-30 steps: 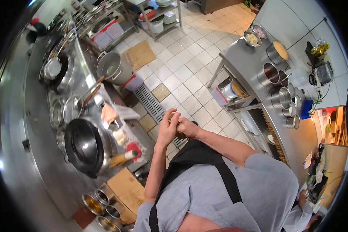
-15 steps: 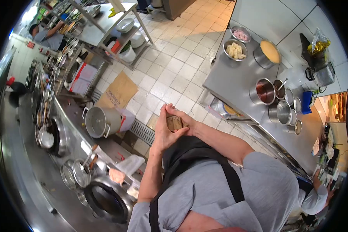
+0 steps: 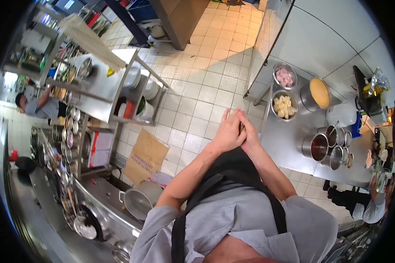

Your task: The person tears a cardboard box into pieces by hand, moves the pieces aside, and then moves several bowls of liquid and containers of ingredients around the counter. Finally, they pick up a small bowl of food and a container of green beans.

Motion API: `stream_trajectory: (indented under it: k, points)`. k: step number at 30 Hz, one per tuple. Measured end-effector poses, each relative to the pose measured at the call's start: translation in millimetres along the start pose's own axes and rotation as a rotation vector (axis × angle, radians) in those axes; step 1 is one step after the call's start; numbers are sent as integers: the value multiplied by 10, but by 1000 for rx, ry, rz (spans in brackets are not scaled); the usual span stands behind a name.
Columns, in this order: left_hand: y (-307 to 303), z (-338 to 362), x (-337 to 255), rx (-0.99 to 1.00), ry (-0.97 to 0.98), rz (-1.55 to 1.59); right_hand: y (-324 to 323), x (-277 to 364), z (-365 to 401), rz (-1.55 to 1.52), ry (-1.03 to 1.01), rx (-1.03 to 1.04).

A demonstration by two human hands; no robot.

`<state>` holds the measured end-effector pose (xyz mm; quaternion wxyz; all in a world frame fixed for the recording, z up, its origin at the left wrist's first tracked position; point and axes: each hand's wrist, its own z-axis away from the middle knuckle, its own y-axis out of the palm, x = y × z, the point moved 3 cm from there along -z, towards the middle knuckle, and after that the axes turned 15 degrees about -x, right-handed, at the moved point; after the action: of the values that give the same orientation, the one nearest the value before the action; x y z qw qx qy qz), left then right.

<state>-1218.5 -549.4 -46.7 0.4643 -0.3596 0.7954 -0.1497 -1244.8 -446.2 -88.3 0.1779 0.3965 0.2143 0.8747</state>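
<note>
My left hand (image 3: 229,134) and my right hand (image 3: 251,136) are pressed together in front of my black apron (image 3: 232,164). The left palm lies against the right, with the fingertips of both pointing away from me. Only a small dark patch shows in the narrow gap between them; I cannot tell what they hold, if anything. Both hands are up over the tiled floor (image 3: 193,114), apart from the counters on either side.
To the right, a steel counter (image 3: 281,142) carries a bowl of pale yellow chunks (image 3: 284,106), a bowl of pink pieces (image 3: 285,76) and a pot of orange liquid (image 3: 317,94). A big pot (image 3: 140,201) stands left, near flattened cardboard (image 3: 145,155). Co-workers (image 3: 37,105) stand far left and right.
My hands have closed together; earlier they were cupped, with a brownish patch showing between them. The whole view has shifted, and the passage ahead shows more.
</note>
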Motion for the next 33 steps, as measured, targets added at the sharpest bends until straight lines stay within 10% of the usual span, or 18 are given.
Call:
stream_trajectory:
  k: [12, 22, 33]
  points:
    - [406, -3193, 1898, 238, -281, 508, 1742, 1554, -2831, -21, -100, -162]
    - [191, -5597, 3399, 19, -454, 615, 3701, 2868, -5083, 399, -16, 348]
    - [1428, -8942, 5566, -91, -285, 571, 4937, 4732, -8249, 191, -152, -19]
